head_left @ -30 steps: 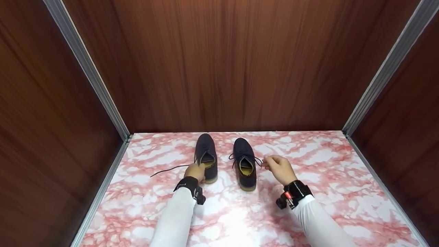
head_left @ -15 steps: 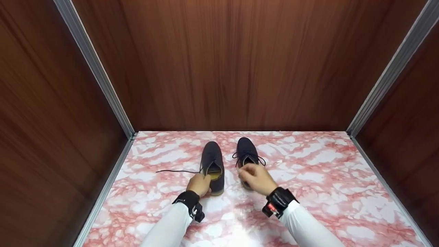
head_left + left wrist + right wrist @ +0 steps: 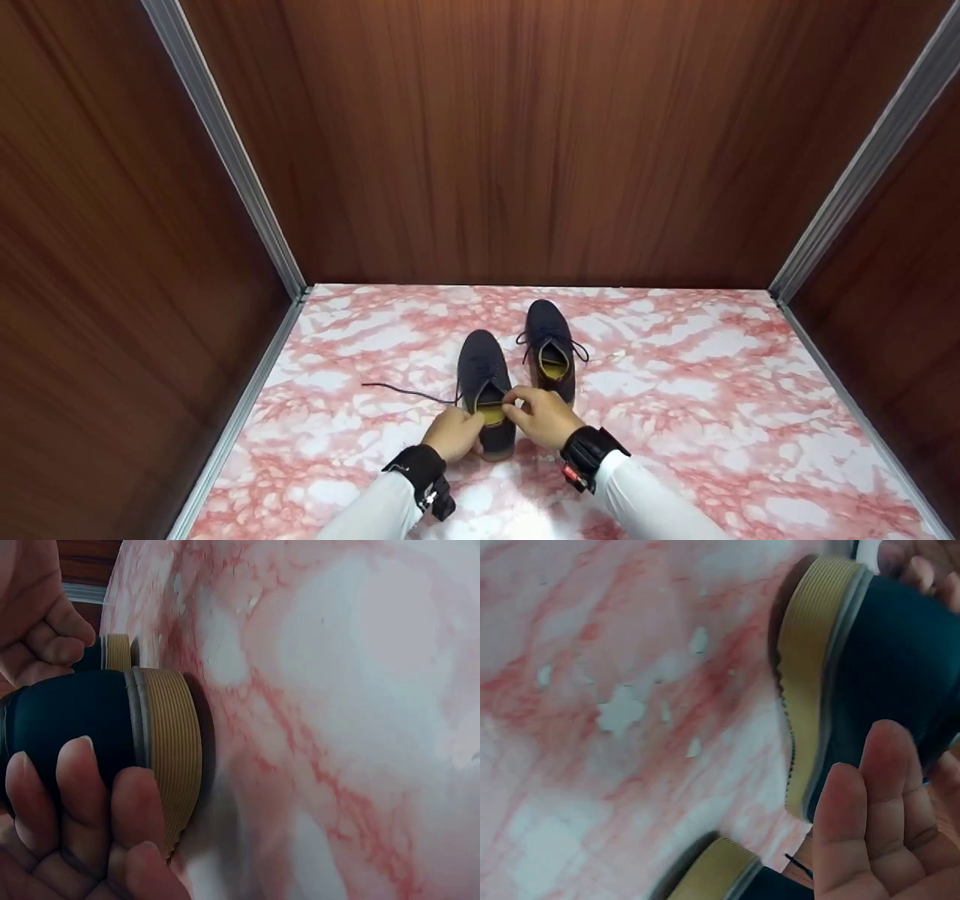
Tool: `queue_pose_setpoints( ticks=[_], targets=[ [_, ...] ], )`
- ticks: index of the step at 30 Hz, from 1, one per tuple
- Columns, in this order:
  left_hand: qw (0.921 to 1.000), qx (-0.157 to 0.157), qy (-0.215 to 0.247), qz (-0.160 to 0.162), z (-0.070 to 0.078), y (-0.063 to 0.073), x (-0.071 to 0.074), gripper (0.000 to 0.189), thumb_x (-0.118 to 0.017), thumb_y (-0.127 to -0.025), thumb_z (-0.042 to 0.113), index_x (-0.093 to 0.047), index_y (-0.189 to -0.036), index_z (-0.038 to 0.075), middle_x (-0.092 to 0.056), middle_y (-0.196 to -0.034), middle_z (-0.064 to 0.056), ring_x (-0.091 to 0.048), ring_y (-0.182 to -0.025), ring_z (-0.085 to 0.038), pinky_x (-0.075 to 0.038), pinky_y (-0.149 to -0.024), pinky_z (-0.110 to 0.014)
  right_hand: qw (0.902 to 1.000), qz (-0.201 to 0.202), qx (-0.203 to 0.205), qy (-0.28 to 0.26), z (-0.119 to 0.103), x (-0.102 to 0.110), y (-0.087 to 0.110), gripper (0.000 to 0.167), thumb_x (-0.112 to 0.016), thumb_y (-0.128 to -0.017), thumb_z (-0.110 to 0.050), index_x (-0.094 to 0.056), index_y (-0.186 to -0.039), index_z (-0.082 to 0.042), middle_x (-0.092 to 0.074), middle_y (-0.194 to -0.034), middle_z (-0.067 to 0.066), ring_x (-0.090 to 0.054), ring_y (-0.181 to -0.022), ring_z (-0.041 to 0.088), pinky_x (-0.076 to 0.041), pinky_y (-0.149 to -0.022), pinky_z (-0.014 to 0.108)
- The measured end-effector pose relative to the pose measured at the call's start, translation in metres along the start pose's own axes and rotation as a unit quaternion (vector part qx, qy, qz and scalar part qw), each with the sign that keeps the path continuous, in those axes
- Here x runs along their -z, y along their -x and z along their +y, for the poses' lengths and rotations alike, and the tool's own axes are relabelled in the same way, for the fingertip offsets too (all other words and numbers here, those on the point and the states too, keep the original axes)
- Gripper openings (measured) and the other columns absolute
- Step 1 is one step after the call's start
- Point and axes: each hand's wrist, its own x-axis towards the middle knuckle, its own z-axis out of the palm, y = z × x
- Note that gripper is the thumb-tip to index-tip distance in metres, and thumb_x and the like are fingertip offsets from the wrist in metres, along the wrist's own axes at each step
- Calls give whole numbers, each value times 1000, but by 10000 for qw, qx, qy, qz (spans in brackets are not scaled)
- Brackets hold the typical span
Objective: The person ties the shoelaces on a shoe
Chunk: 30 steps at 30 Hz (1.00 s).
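A dark navy lace-up shoe [image 3: 480,360] with a yellow insole stands on the pink-and-white marbled floor. My left hand [image 3: 455,433] grips its collar near the heel on the left, thumb at the opening; in the left wrist view its curled fingers [image 3: 82,780] lie along the upper above the ribbed tan sole [image 3: 172,742]. My right hand [image 3: 546,417] pinches at the collar's right edge, thumb and index tips close together there. The right wrist view has its other fingers [image 3: 889,765] beside the shoe's side. One loose lace [image 3: 409,391] trails left across the floor.
The matching shoe [image 3: 550,322], its lace tied in a bow, stands just right and farther back, partly behind my right hand. Brown wood-grain panels [image 3: 517,150] with metal corner posts [image 3: 232,150] enclose the floor at the back and sides.
My right hand has moved left from beside the right shoe's bow, across that shoe, to the left shoe's collar. The left shoe has come nearer and rightward with my left hand on it.
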Motion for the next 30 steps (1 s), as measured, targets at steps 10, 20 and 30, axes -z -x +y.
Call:
queue_pose_setpoints(
  ticks=[10,20,30],
  targets=[
    [9974,-109,68,-712,-8,-1,10,55,-54,-100,44,-73,-71,1,-75,-71,-18,-62,-52,-16,-44,-49,-23,9968,-252,389,647,1,2,10,11,-65,-102,-23,-72,-95,-17,-70,-99,4,-65,-94,20,-55,-83,40],
    [9993,242,-106,277,-21,-18,35,46,-55,-103,45,-67,-81,6,-60,-57,2,-56,-51,-13,-43,-54,-27,9959,-358,541,624,-2,8,23,9,-68,-99,-23,-73,-94,-16,-67,-94,0,-67,-92,24,-54,-83,39],
    [9995,166,-87,272,-37,-31,36,20,-61,-96,24,-71,-94,7,-64,-61,4,-56,-52,-10,-44,-51,-24,9974,-507,347,375,1,4,28,13,-67,-101,-27,-70,-90,-20,-71,-92,-7,-60,-87,8,-51,-80,30]
  ],
)
